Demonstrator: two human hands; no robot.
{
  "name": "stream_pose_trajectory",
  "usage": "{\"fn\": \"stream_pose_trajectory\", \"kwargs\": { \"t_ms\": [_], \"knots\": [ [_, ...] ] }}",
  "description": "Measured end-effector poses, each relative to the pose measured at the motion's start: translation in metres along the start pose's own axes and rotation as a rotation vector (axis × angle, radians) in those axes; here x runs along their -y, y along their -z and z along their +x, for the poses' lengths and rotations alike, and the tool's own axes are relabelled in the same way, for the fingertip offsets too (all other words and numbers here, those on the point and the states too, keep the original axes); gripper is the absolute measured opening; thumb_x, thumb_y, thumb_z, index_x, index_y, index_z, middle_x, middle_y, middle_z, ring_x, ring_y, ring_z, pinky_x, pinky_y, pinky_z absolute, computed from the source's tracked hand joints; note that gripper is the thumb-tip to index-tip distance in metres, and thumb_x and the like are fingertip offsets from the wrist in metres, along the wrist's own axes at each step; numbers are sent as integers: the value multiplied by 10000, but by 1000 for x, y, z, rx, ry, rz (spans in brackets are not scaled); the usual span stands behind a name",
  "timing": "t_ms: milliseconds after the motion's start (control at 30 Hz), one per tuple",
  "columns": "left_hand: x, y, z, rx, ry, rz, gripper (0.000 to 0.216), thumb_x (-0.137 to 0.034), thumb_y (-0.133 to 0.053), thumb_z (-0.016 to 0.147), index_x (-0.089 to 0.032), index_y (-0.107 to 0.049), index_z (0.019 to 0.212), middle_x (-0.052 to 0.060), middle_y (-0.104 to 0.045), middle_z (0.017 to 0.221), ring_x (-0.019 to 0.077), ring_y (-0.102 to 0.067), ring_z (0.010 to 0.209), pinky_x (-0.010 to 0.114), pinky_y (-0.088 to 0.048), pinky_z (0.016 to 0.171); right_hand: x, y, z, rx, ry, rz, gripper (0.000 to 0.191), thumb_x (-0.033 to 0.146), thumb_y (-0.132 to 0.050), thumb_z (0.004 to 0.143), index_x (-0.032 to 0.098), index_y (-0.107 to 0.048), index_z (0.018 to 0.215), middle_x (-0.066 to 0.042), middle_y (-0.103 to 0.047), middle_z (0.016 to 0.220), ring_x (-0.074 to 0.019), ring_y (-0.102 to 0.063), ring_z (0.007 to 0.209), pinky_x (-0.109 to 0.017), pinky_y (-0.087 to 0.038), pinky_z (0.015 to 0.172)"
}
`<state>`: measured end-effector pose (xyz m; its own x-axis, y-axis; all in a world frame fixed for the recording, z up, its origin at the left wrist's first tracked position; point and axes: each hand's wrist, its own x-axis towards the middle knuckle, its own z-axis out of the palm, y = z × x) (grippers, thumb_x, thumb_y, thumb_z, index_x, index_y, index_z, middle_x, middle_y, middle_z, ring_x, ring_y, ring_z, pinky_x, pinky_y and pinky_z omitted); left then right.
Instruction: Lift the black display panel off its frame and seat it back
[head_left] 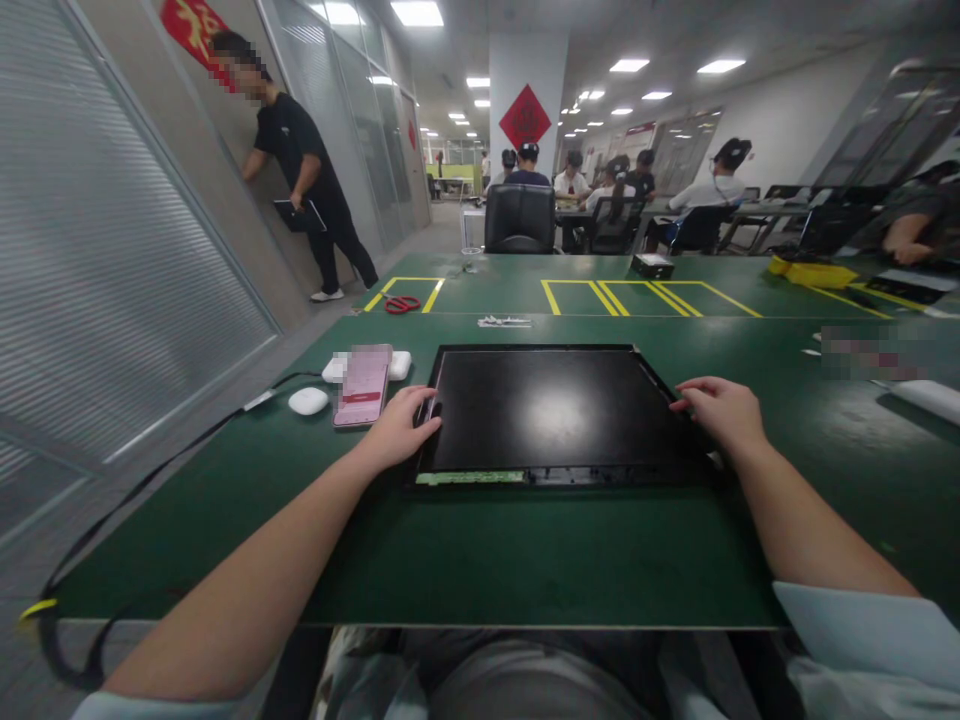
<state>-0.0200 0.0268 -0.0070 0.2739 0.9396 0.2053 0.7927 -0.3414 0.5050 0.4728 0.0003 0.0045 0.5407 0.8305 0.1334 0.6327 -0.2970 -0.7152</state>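
A black flat display panel (551, 405) in a thin frame lies on the green table before me. A green circuit strip (471, 478) shows along the left part of its near edge. My left hand (403, 428) is closed on the panel's left side, thumb over the frame. At the right side, my right hand (724, 412) has its fingers bent together on the frame's edge; the lower fingers are partly hidden. Close to my left hand lies a pink phone (363, 388), with white cases behind it and a rounded white object (308, 401) to its left.
On the green table (540, 560) are red-handled scissors (403, 305), small white pieces (505, 322), a black box (652, 265) and a yellow tray (812, 273). A dark strap (165, 470) hangs over the left edge. A person (300, 165) stands at the left wall; others sit behind.
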Motion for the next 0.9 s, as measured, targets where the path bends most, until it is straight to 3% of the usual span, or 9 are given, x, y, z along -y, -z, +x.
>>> {"fn": "stream_pose_trajectory", "kwargs": {
  "t_ms": [133, 333, 567, 800, 900],
  "knots": [
    [3, 0, 0, 28, 70, 40, 733, -475, -562, 875, -83, -479, 1489, 238, -519, 1547, 387, -468, 1448, 535, -339, 1208, -4, 1, 2, -42, 18, 41, 248, 296, -595, 748, 206, -771, 899, -72, -786, 832, -233, -691, 712, -359, -548, 739],
    [10, -3, 2, 86, 79, -32, 795, -440, -506, 901, -63, -355, 1585, 219, -354, 1661, 350, -363, 1533, 506, -261, 1256, -24, -4, 21, -2, 1, -195, 226, 324, -653, 723, 221, -776, 882, -89, -768, 876, -281, -706, 851, -384, -544, 790],
    [10, -2, 2, 38, 103, -154, 734, -357, -571, 857, -153, -451, 1551, 150, -477, 1604, 323, -423, 1501, 478, -306, 1245, -34, -10, 25, 91, 66, -315, 285, 351, -686, 723, 222, -783, 958, -77, -762, 844, -270, -713, 811, -359, -539, 710],
    [4, -2, 1, 27, 167, -354, 851, -255, -583, 837, -131, -299, 1630, 194, -471, 1594, 303, -393, 1512, 492, -271, 1256, -33, -10, 24, 112, 57, -358, 321, 364, -678, 753, 216, -783, 1018, -83, -764, 880, -272, -717, 837, -348, -524, 702],
    [0, -1, 3, -13, 200, -522, 857, -231, -584, 834, -182, -293, 1638, 165, -466, 1608, 300, -402, 1513, 496, -333, 1233, -34, -11, 25, 117, 57, -372, 331, 373, -671, 760, 218, -783, 1031, -78, -766, 884, -270, -716, 831, -346, -523, 693]
  ]
}}
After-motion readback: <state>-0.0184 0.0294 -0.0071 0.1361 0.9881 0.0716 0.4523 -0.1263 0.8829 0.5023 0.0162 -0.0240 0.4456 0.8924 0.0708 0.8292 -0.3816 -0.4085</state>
